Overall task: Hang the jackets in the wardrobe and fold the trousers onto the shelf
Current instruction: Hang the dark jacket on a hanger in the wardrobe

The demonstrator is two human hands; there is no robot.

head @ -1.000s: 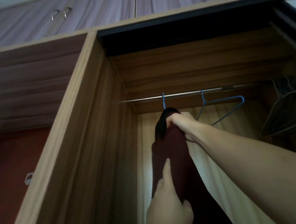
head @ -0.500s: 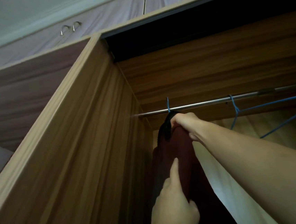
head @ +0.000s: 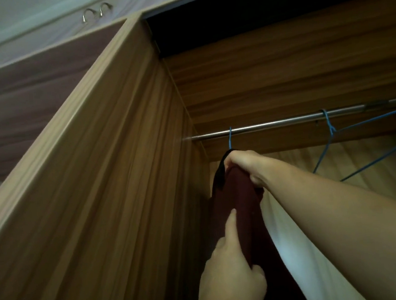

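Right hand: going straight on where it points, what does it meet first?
The right hand likely meets the wardrobe side panel, just past the red jacket it holds; depth unclear, the rail lies higher.

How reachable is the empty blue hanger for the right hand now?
Probably yes: open space lies between the right hand and the empty hanger on the rail, but that hand grips the jacket and must release it first.
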